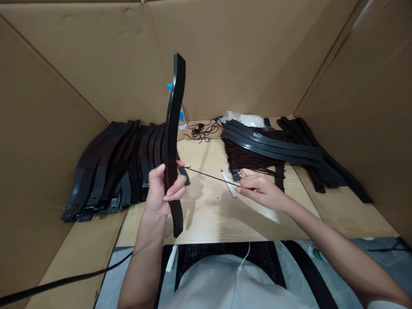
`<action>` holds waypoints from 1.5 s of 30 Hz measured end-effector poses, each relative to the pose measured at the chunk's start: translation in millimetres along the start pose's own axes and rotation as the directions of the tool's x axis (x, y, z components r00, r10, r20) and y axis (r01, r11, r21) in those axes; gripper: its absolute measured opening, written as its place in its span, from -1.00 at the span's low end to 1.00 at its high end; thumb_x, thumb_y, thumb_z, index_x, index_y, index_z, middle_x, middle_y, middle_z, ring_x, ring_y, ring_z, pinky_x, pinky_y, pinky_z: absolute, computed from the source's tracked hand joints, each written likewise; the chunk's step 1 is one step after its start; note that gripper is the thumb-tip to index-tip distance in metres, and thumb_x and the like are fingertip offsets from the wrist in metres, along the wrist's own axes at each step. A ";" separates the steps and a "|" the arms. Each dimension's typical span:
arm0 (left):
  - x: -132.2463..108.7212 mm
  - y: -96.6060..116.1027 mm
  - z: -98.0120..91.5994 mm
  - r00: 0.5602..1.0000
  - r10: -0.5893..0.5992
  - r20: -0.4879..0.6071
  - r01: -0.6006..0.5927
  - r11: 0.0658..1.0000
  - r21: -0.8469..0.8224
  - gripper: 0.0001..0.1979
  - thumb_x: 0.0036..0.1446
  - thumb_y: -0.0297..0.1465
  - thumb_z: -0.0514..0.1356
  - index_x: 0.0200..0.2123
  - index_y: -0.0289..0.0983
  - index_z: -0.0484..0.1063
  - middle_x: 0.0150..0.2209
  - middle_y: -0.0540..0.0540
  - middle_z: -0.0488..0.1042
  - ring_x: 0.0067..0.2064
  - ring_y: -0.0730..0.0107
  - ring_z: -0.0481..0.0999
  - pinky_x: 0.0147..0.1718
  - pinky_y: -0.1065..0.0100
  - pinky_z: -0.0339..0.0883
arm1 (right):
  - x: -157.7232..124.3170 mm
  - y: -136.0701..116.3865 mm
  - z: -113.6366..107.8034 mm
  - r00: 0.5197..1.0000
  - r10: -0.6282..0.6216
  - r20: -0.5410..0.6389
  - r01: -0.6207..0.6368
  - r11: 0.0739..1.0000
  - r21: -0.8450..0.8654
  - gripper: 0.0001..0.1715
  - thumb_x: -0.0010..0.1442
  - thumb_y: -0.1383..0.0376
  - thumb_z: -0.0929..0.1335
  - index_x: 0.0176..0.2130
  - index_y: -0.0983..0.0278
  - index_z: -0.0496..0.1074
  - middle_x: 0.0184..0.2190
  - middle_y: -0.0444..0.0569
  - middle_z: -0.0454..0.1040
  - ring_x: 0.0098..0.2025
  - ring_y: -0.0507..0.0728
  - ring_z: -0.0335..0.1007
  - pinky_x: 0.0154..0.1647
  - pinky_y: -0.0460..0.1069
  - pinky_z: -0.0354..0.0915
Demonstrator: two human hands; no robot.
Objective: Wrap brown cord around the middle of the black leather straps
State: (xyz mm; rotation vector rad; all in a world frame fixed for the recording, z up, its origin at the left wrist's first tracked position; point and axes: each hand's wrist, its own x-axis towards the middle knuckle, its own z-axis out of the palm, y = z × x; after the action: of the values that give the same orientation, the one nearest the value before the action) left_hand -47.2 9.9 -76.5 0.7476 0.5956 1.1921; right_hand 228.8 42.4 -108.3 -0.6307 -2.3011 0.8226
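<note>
My left hand [162, 191] grips a long curved black strip [175, 120] held upright over the wooden table [206, 219]; part of the strip is wrapped in dark brown cord. A taut dark cord [209, 175] runs from the strip to my right hand [259, 189], which pinches its end. A small white stick [228, 183] lies on the table just left of my right hand.
Wrapped black strips [112, 167] are stacked at the left. Bare black strips [273, 143] lie on a bundle of brown cord [247, 159] at the right, with more strips [322, 159] beyond. A water bottle [182, 116], loose cord [201, 131] and cardboard walls [96, 56] surround the table.
</note>
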 end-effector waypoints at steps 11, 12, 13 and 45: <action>7.7 -4.6 -1.9 0.995 0.012 -0.101 -0.009 1.000 0.028 -0.71 0.06 -0.14 0.30 -0.29 -0.24 0.47 -0.76 0.19 0.11 -0.76 0.74 -0.21 -0.77 0.64 -0.23 | -2.9 -20.3 -2.1 0.999 -0.035 0.018 0.037 0.998 -0.059 -0.50 0.35 0.34 0.22 -0.58 0.21 -0.05 -0.64 -0.23 0.01 -0.47 0.04 -0.01 -0.20 0.04 0.12; 9.1 -5.6 -2.9 0.994 0.011 -0.107 -0.008 0.999 0.034 -0.70 0.07 -0.13 0.29 -0.30 -0.24 0.46 -0.77 0.19 0.10 -0.77 0.73 -0.20 -0.77 0.64 -0.23 | -3.5 -22.5 -2.0 0.999 -0.040 0.022 0.041 0.997 -0.062 -0.50 0.35 0.35 0.21 -0.57 0.21 -0.05 -0.64 -0.24 0.01 -0.48 0.04 -0.02 -0.19 0.04 0.13; 10.3 -6.4 -4.0 0.994 0.011 -0.110 -0.006 0.999 0.041 -0.70 0.09 -0.12 0.27 -0.31 -0.25 0.45 -0.77 0.20 0.09 -0.77 0.73 -0.20 -0.78 0.63 -0.23 | -4.2 -24.2 -1.9 0.999 -0.041 0.024 0.042 0.997 -0.063 -0.51 0.35 0.36 0.21 -0.57 0.21 -0.05 -0.65 -0.24 0.01 -0.48 0.03 -0.03 -0.19 0.04 0.13; 19.8 -28.9 14.3 0.848 0.455 -0.272 0.364 -0.126 0.923 -0.59 0.22 -0.12 0.13 0.07 -0.13 0.48 -0.23 -0.10 0.64 -0.19 0.16 0.60 -0.31 0.35 0.30 | -12.7 -47.3 -2.3 0.997 -0.023 0.079 0.034 0.990 -0.139 -0.62 0.29 0.45 0.22 -0.52 0.23 0.08 -0.60 -0.21 0.05 -0.40 0.05 0.05 0.01 0.13 0.22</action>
State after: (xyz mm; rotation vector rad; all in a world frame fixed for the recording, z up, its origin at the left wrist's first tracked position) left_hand -13.7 20.7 -90.5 1.8097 2.2376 0.7226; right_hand 228.5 2.8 -79.4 -0.6355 -2.4487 0.6865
